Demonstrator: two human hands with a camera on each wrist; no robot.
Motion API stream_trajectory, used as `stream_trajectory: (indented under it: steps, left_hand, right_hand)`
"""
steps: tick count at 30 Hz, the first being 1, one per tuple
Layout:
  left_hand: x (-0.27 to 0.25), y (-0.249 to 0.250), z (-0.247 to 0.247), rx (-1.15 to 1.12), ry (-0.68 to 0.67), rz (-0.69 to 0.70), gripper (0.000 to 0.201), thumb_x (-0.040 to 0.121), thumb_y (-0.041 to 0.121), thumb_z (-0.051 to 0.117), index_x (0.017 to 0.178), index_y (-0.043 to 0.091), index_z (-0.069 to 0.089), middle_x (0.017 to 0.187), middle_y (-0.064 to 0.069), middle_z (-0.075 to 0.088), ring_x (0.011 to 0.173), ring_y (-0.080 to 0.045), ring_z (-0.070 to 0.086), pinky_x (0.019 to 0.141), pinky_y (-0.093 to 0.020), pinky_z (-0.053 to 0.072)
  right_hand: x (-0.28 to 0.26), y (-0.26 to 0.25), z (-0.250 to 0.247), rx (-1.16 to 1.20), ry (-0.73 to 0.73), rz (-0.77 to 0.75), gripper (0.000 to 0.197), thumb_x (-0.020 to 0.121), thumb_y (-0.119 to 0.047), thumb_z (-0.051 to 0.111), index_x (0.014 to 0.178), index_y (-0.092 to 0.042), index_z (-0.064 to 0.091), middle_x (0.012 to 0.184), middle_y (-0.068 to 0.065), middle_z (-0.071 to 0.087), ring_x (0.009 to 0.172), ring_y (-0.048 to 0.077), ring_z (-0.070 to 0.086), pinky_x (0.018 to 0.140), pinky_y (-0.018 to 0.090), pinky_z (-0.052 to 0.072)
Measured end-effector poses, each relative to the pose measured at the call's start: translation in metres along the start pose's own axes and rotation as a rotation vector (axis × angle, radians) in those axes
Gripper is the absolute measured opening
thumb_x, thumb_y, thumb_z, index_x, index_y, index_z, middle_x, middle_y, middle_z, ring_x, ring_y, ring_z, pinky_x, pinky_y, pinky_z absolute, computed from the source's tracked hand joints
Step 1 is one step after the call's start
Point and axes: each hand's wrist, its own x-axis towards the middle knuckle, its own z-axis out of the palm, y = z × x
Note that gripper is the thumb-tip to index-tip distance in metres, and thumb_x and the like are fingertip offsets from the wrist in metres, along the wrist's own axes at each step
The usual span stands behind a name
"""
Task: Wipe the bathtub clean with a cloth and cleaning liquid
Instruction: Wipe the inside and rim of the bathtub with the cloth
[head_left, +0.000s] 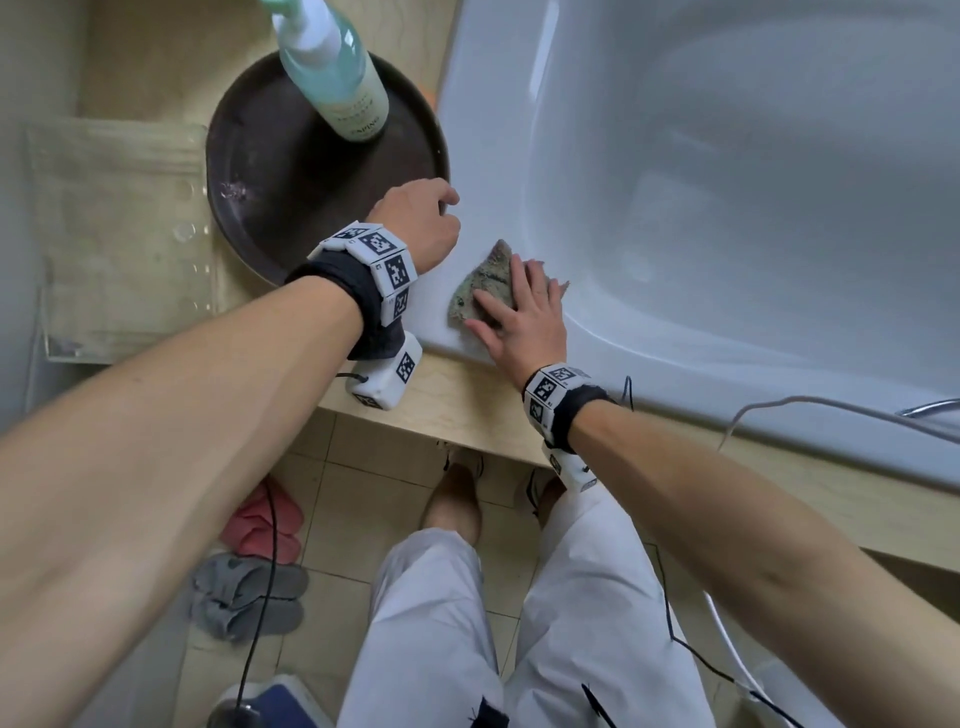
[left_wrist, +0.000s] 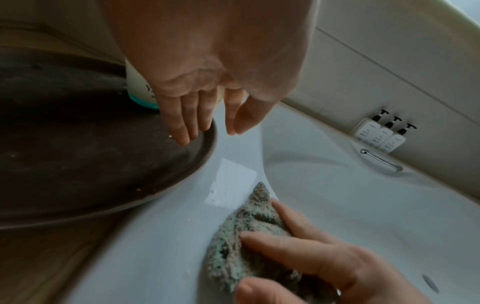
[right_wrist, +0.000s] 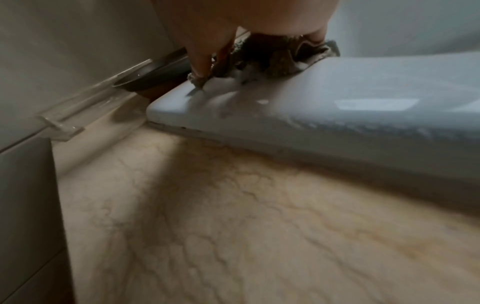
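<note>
A grey-green fuzzy cloth (head_left: 480, 283) lies bunched on the near left corner of the white bathtub's rim (head_left: 441, 322). My right hand (head_left: 519, 317) presses flat on the cloth with spread, fairly straight fingers; in the left wrist view the cloth (left_wrist: 246, 232) sticks out ahead of the right hand (left_wrist: 311, 257). In the right wrist view the cloth (right_wrist: 283, 59) is squashed under my palm on the rim (right_wrist: 311, 107). My left hand (head_left: 421, 223) hangs relaxed and holds nothing, its fingertips (left_wrist: 182, 135) just over the tray's edge. A bottle of green liquid (head_left: 337, 73) stands on the tray.
The dark round tray (head_left: 280, 182) sits on the beige marble ledge (head_left: 457, 400), touching the tub's left side. A clear plastic holder (head_left: 119, 234) lies further left. Three white pump bottles (left_wrist: 384, 133) and a chrome handle (left_wrist: 381, 162) are at the tub's far side. Cables trail by my right arm.
</note>
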Motion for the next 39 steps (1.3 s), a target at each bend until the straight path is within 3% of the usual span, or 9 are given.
stream_trajectory:
  steps: [5, 10, 13, 21, 25, 28, 31, 34, 39]
  left_hand:
    - [-0.003, -0.007, 0.002, 0.02, -0.001, 0.001, 0.042, 0.086, 0.022, 0.048, 0.126, 0.028, 0.06, 0.127, 0.004, 0.061, 0.117, -0.025, 0.055, 0.098, -0.03, 0.04]
    - [-0.003, -0.012, 0.008, 0.044, -0.035, 0.011, 0.043, 0.086, 0.024, 0.047, 0.127, 0.029, 0.059, 0.126, 0.002, 0.062, 0.118, -0.026, 0.054, 0.1, -0.034, 0.04]
    - [-0.002, -0.01, 0.011, 0.057, -0.052, 0.004, 0.043, 0.086, 0.023, 0.047, 0.127, 0.029, 0.058, 0.128, 0.0, 0.06, 0.118, -0.028, 0.053, 0.1, -0.034, 0.04]
    - [0.001, 0.015, 0.026, 0.144, -0.017, 0.024, 0.042, 0.087, 0.022, 0.046, 0.128, 0.024, 0.058, 0.138, -0.005, 0.051, 0.122, -0.029, 0.05, 0.098, -0.037, 0.039]
    - [0.008, 0.029, 0.03, 0.177, -0.023, 0.066, 0.04, 0.087, 0.022, 0.046, 0.125, 0.021, 0.058, 0.136, -0.005, 0.047, 0.122, -0.028, 0.048, 0.098, -0.039, 0.038]
    - [0.012, 0.04, 0.028, 0.192, -0.049, 0.093, 0.04, 0.087, 0.023, 0.046, 0.125, 0.021, 0.057, 0.135, -0.005, 0.048, 0.12, -0.027, 0.049, 0.096, -0.037, 0.038]
    - [0.017, 0.048, 0.024, 0.202, -0.066, 0.096, 0.041, 0.089, 0.023, 0.045, 0.128, 0.021, 0.056, 0.137, -0.004, 0.047, 0.122, -0.026, 0.048, 0.095, -0.035, 0.037]
    - [0.022, 0.051, 0.02, 0.202, -0.07, 0.085, 0.042, 0.089, 0.022, 0.046, 0.129, 0.021, 0.055, 0.138, -0.003, 0.047, 0.123, -0.025, 0.048, 0.095, -0.034, 0.037]
    - [0.034, 0.05, 0.01, 0.208, -0.052, 0.059, 0.042, 0.09, 0.021, 0.046, 0.131, 0.019, 0.053, 0.14, -0.005, 0.046, 0.126, -0.027, 0.046, 0.1, -0.037, 0.037]
  right_hand:
    - [-0.005, -0.021, 0.012, 0.012, -0.012, -0.09, 0.039, 0.088, -0.052, 0.05, 0.097, -0.025, 0.076, 0.137, 0.013, 0.057, 0.128, 0.04, 0.049, 0.106, 0.057, 0.036]
    - [-0.025, -0.02, 0.024, -0.029, 0.002, -0.311, 0.01, 0.082, -0.028, 0.073, 0.091, -0.023, 0.075, 0.135, 0.007, 0.059, 0.126, 0.036, 0.052, 0.109, 0.052, 0.036]
    - [-0.037, -0.002, 0.021, -0.092, -0.018, -0.452, 0.014, 0.074, -0.014, 0.082, 0.084, -0.022, 0.076, 0.134, 0.005, 0.06, 0.126, 0.033, 0.054, 0.109, 0.052, 0.038]
    - [-0.063, 0.062, -0.014, -0.14, -0.101, -0.601, 0.02, 0.08, -0.012, 0.064, 0.092, -0.02, 0.078, 0.133, 0.002, 0.061, 0.126, 0.031, 0.055, 0.109, 0.051, 0.034]
    - [-0.086, 0.094, -0.034, -0.145, -0.102, -0.561, 0.025, 0.075, -0.009, 0.059, 0.088, -0.018, 0.078, 0.13, 0.005, 0.063, 0.122, 0.033, 0.058, 0.106, 0.055, 0.032]
    - [-0.101, 0.11, -0.051, -0.098, -0.056, -0.49, 0.022, 0.08, -0.009, 0.06, 0.084, -0.017, 0.08, 0.125, 0.006, 0.067, 0.117, 0.034, 0.061, 0.1, 0.053, 0.043]
    - [-0.113, 0.115, -0.064, -0.02, -0.012, -0.306, 0.018, 0.08, -0.008, 0.067, 0.082, -0.021, 0.079, 0.121, 0.003, 0.069, 0.112, 0.03, 0.065, 0.08, 0.047, 0.059]
    - [-0.111, 0.105, -0.06, 0.074, -0.003, -0.096, 0.02, 0.077, -0.009, 0.073, 0.089, -0.025, 0.077, 0.128, 0.0, 0.065, 0.117, 0.026, 0.063, 0.062, 0.042, 0.061]
    - [-0.066, 0.063, -0.041, 0.113, -0.143, -0.118, 0.02, 0.082, -0.017, 0.07, 0.1, -0.024, 0.076, 0.134, 0.003, 0.06, 0.12, 0.028, 0.059, 0.065, 0.043, 0.06]
